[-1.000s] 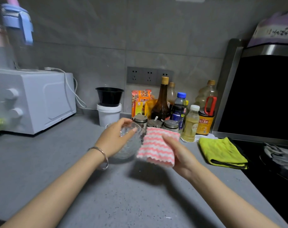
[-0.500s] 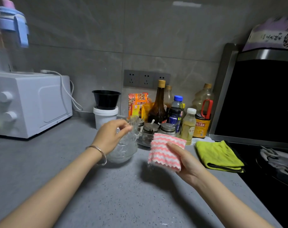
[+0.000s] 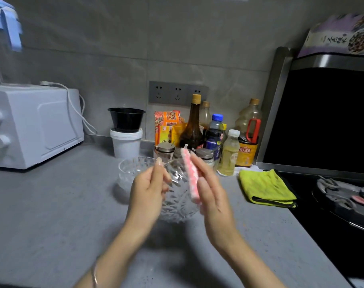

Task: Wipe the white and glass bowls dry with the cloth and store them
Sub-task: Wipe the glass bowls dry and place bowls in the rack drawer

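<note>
Above the counter, faceted glass bowl gripped on edge by left hand, pink-striped cloth pinched in right hand.

the left hand grips a cut-glass bowl by its rim, lifted off the grey counter and tilted. the right hand holds a pink-and-white striped cloth edge-on against it. a second glass bowl sits on the counter just behind.
</note>
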### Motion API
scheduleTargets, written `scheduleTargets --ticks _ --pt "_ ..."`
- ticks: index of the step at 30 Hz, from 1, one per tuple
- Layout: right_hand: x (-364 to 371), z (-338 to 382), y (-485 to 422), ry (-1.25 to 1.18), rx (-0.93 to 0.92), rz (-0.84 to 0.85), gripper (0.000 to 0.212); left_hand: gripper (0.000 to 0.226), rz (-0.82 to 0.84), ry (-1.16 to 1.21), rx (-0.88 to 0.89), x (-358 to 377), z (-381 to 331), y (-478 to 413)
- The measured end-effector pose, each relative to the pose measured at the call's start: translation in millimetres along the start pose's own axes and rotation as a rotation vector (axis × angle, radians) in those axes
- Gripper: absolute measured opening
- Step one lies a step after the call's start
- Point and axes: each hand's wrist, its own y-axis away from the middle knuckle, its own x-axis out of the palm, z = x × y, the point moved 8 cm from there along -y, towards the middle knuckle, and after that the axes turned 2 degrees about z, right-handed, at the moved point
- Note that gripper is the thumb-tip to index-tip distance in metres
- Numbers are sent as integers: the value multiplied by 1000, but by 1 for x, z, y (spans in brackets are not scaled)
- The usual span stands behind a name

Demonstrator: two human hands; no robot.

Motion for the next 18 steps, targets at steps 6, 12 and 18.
scheduleTargets --ticks 6,12,18 --pt "21 15 22 580 -371 35 41 47 -80 -1 -34 4 14 14" --pt "-5 -11 -5 305 -31 -30 45 52 -58 -40 74 8 -4 20" --pt "18 11 24 574 -304 29 44 43 -45 -35 62 5 -2 16"
